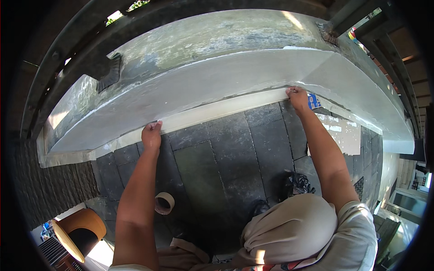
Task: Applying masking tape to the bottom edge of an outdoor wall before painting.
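Note:
A long cream strip of masking tape (226,108) runs along the foot of the grey painted wall (203,83), just above the dark floor tiles. My right hand (297,98) pinches its right end near the inner corner of the wall. Toward the left, my left hand (151,135) is closed, fingertips together at the strip's other end. Both arms are stretched forward and spread apart. On the tiles beside my left forearm stands a roll of cream tape (164,203).
A blue packet (313,101) lies by the corner, beyond a paint-flecked sheet of cardboard (341,134). Crumpled black plastic (298,184) sits near my knee. Metal railings (104,45) top the wall. An orange-brown round object (81,228) is at lower left.

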Tool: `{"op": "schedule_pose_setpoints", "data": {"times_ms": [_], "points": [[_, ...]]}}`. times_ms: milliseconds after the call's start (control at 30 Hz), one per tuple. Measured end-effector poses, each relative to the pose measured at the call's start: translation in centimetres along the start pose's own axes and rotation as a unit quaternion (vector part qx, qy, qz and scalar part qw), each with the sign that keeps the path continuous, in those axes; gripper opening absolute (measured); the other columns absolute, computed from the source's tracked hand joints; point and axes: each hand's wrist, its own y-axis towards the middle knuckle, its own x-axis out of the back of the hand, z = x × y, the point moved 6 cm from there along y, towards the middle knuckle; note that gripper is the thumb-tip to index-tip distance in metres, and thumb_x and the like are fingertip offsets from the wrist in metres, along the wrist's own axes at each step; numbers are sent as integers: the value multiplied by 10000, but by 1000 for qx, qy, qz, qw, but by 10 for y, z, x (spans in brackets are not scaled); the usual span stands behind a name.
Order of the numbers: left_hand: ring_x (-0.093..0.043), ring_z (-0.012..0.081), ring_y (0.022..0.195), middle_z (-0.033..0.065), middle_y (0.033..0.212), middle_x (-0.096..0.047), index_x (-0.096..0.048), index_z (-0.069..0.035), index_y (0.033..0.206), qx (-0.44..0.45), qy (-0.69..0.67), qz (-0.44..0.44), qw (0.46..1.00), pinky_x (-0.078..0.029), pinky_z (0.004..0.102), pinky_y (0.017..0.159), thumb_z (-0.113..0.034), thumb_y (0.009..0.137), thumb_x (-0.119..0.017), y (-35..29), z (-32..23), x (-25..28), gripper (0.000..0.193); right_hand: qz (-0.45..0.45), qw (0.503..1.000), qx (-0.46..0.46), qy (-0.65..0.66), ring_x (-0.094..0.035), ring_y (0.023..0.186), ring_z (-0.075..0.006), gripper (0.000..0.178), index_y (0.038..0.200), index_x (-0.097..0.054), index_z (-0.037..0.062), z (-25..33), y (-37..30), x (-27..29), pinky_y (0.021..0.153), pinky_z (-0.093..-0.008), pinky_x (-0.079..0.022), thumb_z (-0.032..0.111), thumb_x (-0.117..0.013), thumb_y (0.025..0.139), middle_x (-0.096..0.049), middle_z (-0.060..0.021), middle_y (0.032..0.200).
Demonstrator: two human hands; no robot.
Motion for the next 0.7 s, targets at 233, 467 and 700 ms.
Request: {"op": "schedule_pose_setpoints", "data": {"times_ms": [233,467,700], "points": [[-521,112,719,1,759,-619,-671,-43,821,19,54,-65,996,-425,286,710,-276,870,-744,1,4,-1,249,-83,992,-7,-97,-678,796,-272,287,894,-674,-4,13,-3,1,753,-368,-516,234,-782,775,-705,-148,834],[-576,148,713,38,764,-660,-658,-28,798,30,87,-80,992,-460,313,719,-297,845,-763,-1,3,-7,293,-170,981,10,-93,-614,701,-259,331,812,-594,0,16,-10,-2,699,-376,-491,248,-804,749,-653,-133,769],[-588,180,709,59,759,-663,-654,-29,774,47,121,-88,988,-464,338,713,-315,811,-776,9,6,-5,313,-159,982,-10,-106,-635,753,-294,358,823,-593,-2,10,-1,-3,727,-392,-494,260,-810,713,-652,-161,787]]}}
